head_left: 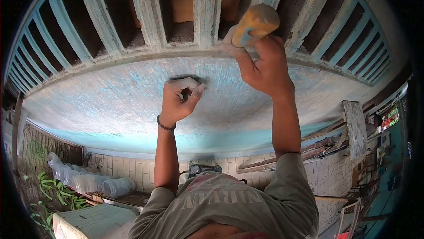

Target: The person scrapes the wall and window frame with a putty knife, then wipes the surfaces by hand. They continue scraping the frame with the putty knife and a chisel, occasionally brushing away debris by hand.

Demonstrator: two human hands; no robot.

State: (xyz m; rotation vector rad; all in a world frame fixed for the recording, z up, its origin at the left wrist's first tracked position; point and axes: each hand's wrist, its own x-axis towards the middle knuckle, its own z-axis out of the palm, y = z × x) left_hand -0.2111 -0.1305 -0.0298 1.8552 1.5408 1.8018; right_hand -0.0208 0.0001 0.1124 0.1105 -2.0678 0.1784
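My right hand (267, 69) is raised at the top edge of the wall, its fingers closed around a yellow-orange tool (258, 20) with a thick rounded end and a blue patch. Motion smears the tool's lower part near the ledge. Lower and to the left, my left hand (181, 97) rests close against the wall (132, 89), dusty fingers curled round to the thumb. I cannot tell what, if anything, is in that curl. The wall's paint is scuffed, with pale blue streaks showing through grey.
Weathered slats (207, 9) with dark gaps stand above the wall. Below left are clear plastic containers (117, 187), green plants (57, 190) and a pale box-like thing (97, 221). Wooden strips (287, 159) and a worn board (354, 128) lean at the right, over a tiled floor (327, 173).
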